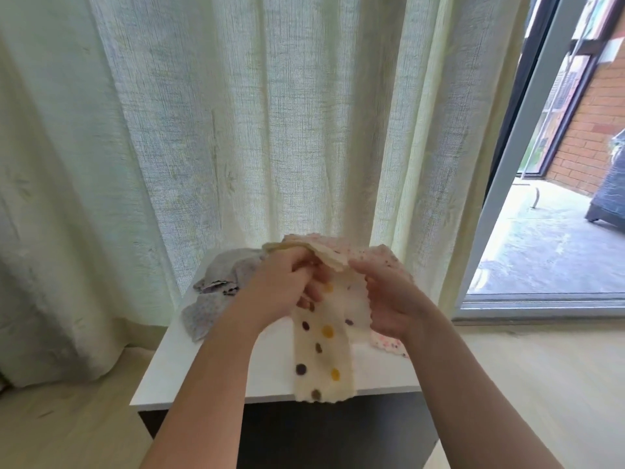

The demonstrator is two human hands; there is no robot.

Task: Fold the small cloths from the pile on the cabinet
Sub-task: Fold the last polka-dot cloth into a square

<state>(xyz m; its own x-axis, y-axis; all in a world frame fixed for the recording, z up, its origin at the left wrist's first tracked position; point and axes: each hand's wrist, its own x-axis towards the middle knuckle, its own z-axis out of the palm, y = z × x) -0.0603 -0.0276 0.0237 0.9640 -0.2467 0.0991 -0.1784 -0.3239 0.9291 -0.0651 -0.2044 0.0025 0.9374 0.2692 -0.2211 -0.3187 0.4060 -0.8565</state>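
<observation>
Over the cabinet | left hand pinches dotted cloth top | right hand holds its edge

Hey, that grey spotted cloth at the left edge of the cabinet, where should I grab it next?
Pinch the near corner of the grey spotted cloth, coming from the left once the left hand frees the cream dotted cloth. That corner lies flat by the cabinet edge, nearer than the other grey cloths, so it should lift alone.

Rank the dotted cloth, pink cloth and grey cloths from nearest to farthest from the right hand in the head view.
1. Dotted cloth: held by the right hand.
2. Pink cloth: just beneath it, right side.
3. Grey cloths: far left on the cabinet.
</observation>
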